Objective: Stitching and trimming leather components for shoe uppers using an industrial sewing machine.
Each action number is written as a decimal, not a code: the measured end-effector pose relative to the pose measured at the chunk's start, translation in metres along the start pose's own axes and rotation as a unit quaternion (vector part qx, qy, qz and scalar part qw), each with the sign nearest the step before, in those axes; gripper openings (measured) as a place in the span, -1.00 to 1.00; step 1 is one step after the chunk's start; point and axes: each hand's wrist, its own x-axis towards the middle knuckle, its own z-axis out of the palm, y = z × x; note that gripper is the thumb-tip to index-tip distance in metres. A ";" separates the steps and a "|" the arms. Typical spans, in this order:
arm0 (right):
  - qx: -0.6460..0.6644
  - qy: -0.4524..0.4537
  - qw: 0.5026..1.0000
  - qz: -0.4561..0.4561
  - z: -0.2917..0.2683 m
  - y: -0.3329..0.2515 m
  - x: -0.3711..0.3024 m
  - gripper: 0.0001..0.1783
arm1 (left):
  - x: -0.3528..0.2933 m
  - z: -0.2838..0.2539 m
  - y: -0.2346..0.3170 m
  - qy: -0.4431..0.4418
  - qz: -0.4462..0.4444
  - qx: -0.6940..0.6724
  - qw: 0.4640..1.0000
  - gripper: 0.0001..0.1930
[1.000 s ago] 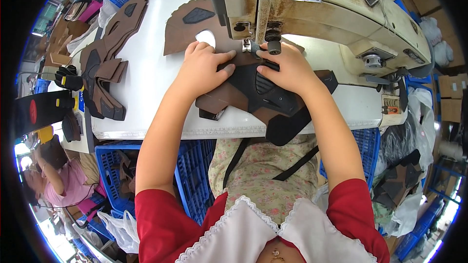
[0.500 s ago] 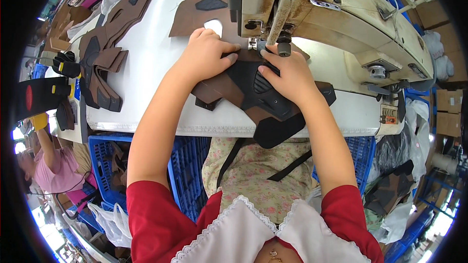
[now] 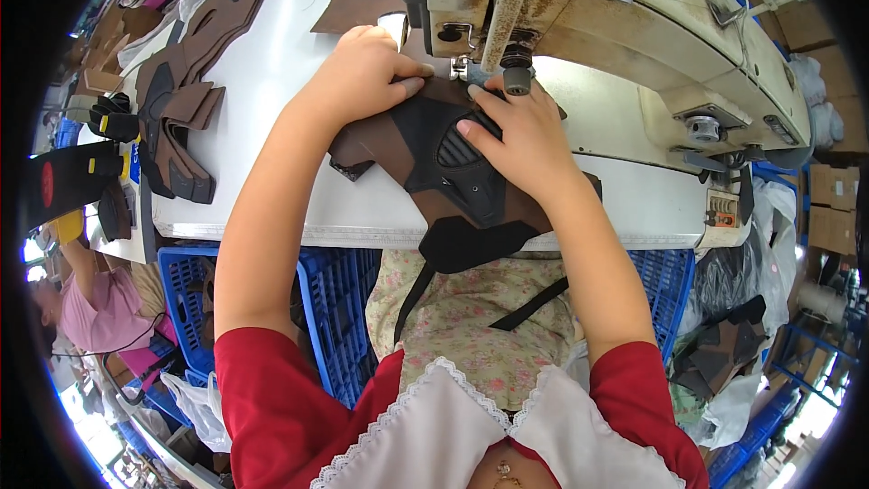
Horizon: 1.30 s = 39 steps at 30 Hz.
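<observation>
Table [image 3: 262, 163], head view: we are working at its front edge, and the black flap [image 3: 475, 247] of the brown-and-black piece [image 3: 434, 163] is overhanging that edge. The piece is lying under both hands, its far part reaching toward the presser foot [image 3: 459, 68]. Our left hand [image 3: 369, 74] is resting palm down, fingers loosely bent, thumb and forefinger lying close together. Our right hand [image 3: 523, 138] is resting with thumb and forefinger slightly parted on the piece, its other fingers partly hidden. Whether either is pinching it, we are unable to tell. White surface is showing between our left forearm [image 3: 272, 190] and a stack of brown pieces [image 3: 181, 100]. The sewing machine [image 3: 625, 63] is limiting room ahead and rightward, its dark knob [image 3: 517, 81] hanging close to our right fingers. Below, a blue crate [image 3: 339, 308] is standing left of our lap. Cardboard boxes [image 3: 833, 213] are standing far right.
</observation>
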 end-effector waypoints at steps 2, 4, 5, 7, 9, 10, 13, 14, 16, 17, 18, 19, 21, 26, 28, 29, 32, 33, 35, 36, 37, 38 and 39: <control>0.025 -0.005 1.000 -0.003 -0.002 0.003 0.002 -0.53 | 0.000 0.000 0.001 0.004 0.007 -0.007 1.000 -0.77; 0.019 -0.002 1.000 -0.008 -0.001 0.004 0.003 -0.52 | 0.000 -0.001 0.003 0.005 0.008 -0.011 1.000 -0.78; 0.017 -0.007 1.000 -0.002 -0.001 0.003 0.002 -0.52 | 0.000 -0.002 0.003 0.003 0.005 -0.012 1.000 -0.79; 0.013 0.005 1.000 -0.004 0.001 0.002 0.001 -0.53 | 0.000 -0.004 0.002 -0.002 0.003 -0.015 1.000 -0.81; 0.008 0.017 1.000 -0.007 0.003 0.001 -0.001 -0.53 | 0.001 -0.005 0.001 -0.001 0.011 -0.021 1.000 -0.83; 0.005 0.025 1.000 -0.011 0.005 0.001 -0.002 -0.53 | 0.002 -0.004 0.000 -0.002 0.018 -0.026 1.000 -0.84; -0.004 0.039 0.999 -0.012 0.007 0.000 -0.003 -0.54 | 0.005 -0.001 -0.005 0.017 0.043 -0.049 0.998 -0.83; -0.006 0.042 0.999 -0.011 0.008 -0.001 -0.003 -0.54 | 0.006 0.000 -0.006 0.020 0.047 -0.058 0.997 -0.81; -0.010 0.047 0.999 -0.007 0.008 -0.003 -0.004 -0.54 | 0.006 0.000 -0.007 0.019 0.050 -0.071 0.996 -0.78; -0.012 0.050 0.999 -0.005 0.008 -0.004 -0.004 -0.54 | 0.006 -0.001 -0.008 0.016 0.050 -0.075 0.996 -0.78; -0.013 0.052 0.999 -0.007 0.008 -0.005 -0.003 -0.54 | 0.007 -0.002 -0.008 0.013 0.050 -0.081 0.995 -0.78; -0.015 0.054 0.998 -0.009 0.007 -0.005 -0.003 -0.54 | 0.007 -0.003 -0.007 0.010 0.044 -0.068 0.997 -0.78; -0.003 0.034 0.999 0.000 0.003 -0.002 -0.002 -0.54 | 0.008 -0.005 -0.002 0.006 0.032 -0.051 0.998 -0.78; 0.005 0.017 1.000 -0.018 -0.008 0.012 -0.002 -0.53 | 0.017 -0.001 0.014 0.033 -0.003 -0.084 0.996 -0.79; 0.024 0.019 0.999 -0.021 -0.009 0.011 -0.005 -0.52 | 0.019 -0.003 0.014 0.040 -0.015 -0.082 0.996 -0.78; 0.033 0.018 0.999 -0.020 -0.008 0.010 -0.006 -0.51 | 0.021 -0.005 0.012 0.006 -0.034 -0.082 0.996 -0.76; 0.041 0.016 0.999 -0.020 -0.007 0.006 -0.009 -0.46 | 0.020 -0.010 0.006 -0.042 -0.051 -0.086 0.994 -0.73; 0.046 0.009 0.999 -0.018 -0.005 0.004 -0.009 -0.45 | 0.020 -0.011 0.005 -0.019 -0.025 -0.092 0.995 -0.75; 0.052 0.002 0.999 -0.015 -0.003 0.001 -0.008 -0.42 | 0.020 -0.011 0.003 0.010 0.007 -0.105 0.994 -0.78; 0.048 -0.001 0.999 -0.013 -0.002 0.000 -0.008 -0.42 | 0.019 -0.012 0.002 0.013 0.012 -0.112 0.994 -0.78; 0.045 -0.002 0.999 -0.012 0.000 -0.001 -0.008 -0.42 | 0.019 -0.014 0.002 0.017 0.016 -0.118 0.993 -0.79; 0.042 0.000 0.999 -0.015 0.001 -0.002 -0.007 -0.42 | 0.019 -0.016 0.002 0.013 0.010 -0.114 0.993 -0.79; 0.045 -0.001 0.999 -0.011 0.001 -0.002 -0.007 -0.42 | 0.019 -0.017 0.002 0.008 0.005 -0.111 0.994 -0.80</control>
